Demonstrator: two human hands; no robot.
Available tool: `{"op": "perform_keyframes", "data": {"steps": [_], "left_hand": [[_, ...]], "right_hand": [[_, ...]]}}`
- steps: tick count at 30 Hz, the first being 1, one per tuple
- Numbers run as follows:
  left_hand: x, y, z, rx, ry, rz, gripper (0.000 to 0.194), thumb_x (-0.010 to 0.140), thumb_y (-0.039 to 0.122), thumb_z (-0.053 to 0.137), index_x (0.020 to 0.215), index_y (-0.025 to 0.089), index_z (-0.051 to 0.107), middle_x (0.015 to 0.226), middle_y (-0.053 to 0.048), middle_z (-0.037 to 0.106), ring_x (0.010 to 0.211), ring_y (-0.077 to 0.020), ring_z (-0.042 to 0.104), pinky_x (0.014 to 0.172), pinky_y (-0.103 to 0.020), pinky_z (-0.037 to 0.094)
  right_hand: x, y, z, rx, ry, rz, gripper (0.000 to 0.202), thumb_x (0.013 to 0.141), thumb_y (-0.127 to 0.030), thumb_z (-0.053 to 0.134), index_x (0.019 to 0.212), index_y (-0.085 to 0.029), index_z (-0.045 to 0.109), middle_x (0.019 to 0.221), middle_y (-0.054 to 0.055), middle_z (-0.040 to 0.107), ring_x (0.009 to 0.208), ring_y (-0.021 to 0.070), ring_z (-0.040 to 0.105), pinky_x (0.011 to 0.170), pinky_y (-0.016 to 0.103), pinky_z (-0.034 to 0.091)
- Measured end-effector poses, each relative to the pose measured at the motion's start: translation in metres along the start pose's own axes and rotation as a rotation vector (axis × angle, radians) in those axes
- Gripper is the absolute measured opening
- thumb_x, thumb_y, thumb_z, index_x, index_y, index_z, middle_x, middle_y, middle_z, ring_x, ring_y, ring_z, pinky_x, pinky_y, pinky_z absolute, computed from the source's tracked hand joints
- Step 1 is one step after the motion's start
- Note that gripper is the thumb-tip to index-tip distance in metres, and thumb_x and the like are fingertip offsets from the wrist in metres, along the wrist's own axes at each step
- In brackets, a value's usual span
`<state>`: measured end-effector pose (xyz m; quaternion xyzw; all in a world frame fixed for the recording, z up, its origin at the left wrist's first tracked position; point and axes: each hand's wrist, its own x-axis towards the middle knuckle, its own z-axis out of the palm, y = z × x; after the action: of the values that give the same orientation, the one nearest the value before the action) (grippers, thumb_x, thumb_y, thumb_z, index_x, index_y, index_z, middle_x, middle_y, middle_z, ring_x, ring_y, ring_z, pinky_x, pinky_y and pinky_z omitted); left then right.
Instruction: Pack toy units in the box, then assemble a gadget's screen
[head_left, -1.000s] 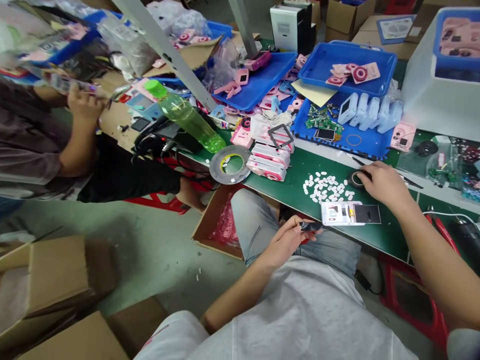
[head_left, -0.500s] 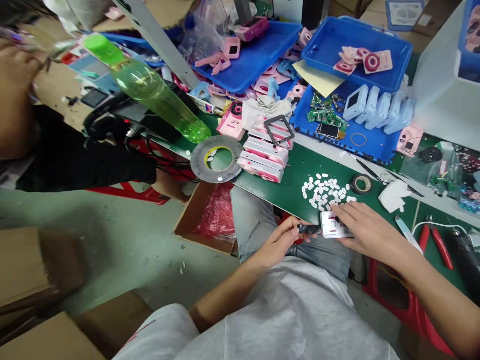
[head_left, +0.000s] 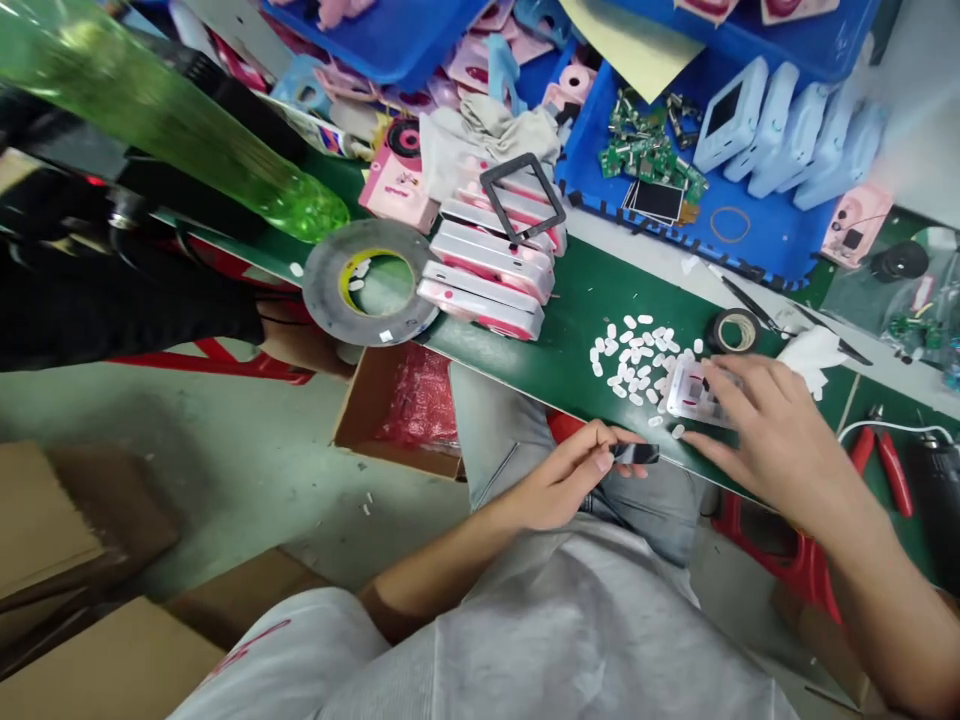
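A short, shiny black strip (head_left: 636,454) is pinched between the thumb and fingers of my left hand (head_left: 574,470), just in front of the table edge over my lap. My right hand (head_left: 776,425) is over a white device shell (head_left: 690,392) with dark red marks, partly hidden beneath its fingers. The fingers reach across the shell's top, while the thumb is spread away from it, near the table edge. Small white oval pieces (head_left: 634,362) lie scattered left of the shell, some touching its edge. Behind it sits a roll of black tape (head_left: 733,331).
Stacked white-and-pink cameras (head_left: 487,285) carry a black square frame (head_left: 523,198). A large tape roll (head_left: 322,280) and a green bottle (head_left: 247,170) stand left. A blue tray (head_left: 645,235) holds circuit boards and light-blue shells. Red-handled pliers (head_left: 892,470) lie right; another person's leg is at left.
My right hand has moved the device shell away from my left hand, onto the table by the white pieces, and its thumb has spread. The black strip stays in my left hand. The view has shifted closer.
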<state>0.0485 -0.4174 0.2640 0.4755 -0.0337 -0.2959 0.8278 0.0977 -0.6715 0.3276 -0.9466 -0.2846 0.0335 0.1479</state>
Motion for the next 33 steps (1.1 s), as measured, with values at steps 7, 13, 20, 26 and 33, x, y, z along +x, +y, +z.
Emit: {"op": "perform_keyframes", "data": {"steps": [7,13,20,26,33], "left_hand": [[-0.004,0.002,0.015,0.171,-0.097,0.1,0.032,0.105,0.051,0.047,0.094,0.02,0.049,0.121,-0.012,0.067,0.099,-0.0175,0.065,0.093,-0.037,0.052],[-0.014,-0.006,0.019,0.357,-0.16,0.11,0.027,0.106,0.044,0.042,0.092,0.021,0.046,0.113,-0.009,0.065,0.093,-0.0165,0.063,0.084,-0.032,0.048],[-0.002,-0.016,0.031,0.344,0.171,-0.058,0.032,0.095,0.048,0.062,0.081,0.02,0.052,0.079,0.0,0.059,0.077,-0.015,0.058,0.076,-0.03,0.046],[0.007,-0.02,0.026,0.016,0.352,-0.162,0.04,0.085,0.052,0.073,0.072,0.019,0.055,0.071,0.0,0.061,0.07,-0.0133,0.056,0.074,-0.029,0.046],[0.012,-0.033,0.017,-0.097,0.387,-0.219,0.041,0.075,0.049,0.084,0.087,0.018,0.061,0.088,-0.001,0.068,0.078,-0.013,0.062,0.074,-0.028,0.05]], "right_hand": [[-0.041,-0.066,0.026,0.8,0.189,0.39,0.02,0.099,-0.038,0.063,0.112,-0.025,0.071,0.087,0.003,0.062,0.071,0.0161,0.06,0.063,0.03,0.052],[-0.057,-0.075,0.044,1.077,0.227,0.638,0.032,0.092,-0.049,0.07,0.075,-0.021,0.067,0.068,-0.001,0.054,0.061,0.0126,0.048,0.057,0.026,0.042],[-0.06,-0.067,0.047,0.928,0.292,0.792,0.036,0.088,-0.053,0.072,0.076,-0.02,0.068,0.066,-0.001,0.055,0.057,0.0127,0.046,0.053,0.026,0.039],[-0.043,-0.062,0.052,0.965,0.276,0.954,0.044,0.08,-0.061,0.075,0.073,-0.018,0.067,0.057,-0.002,0.052,0.049,0.0107,0.04,0.045,0.025,0.034],[-0.036,-0.065,0.051,0.933,0.296,1.045,0.044,0.078,-0.061,0.076,0.074,-0.017,0.069,0.05,-0.004,0.047,0.047,0.0106,0.038,0.044,0.025,0.029]]}}
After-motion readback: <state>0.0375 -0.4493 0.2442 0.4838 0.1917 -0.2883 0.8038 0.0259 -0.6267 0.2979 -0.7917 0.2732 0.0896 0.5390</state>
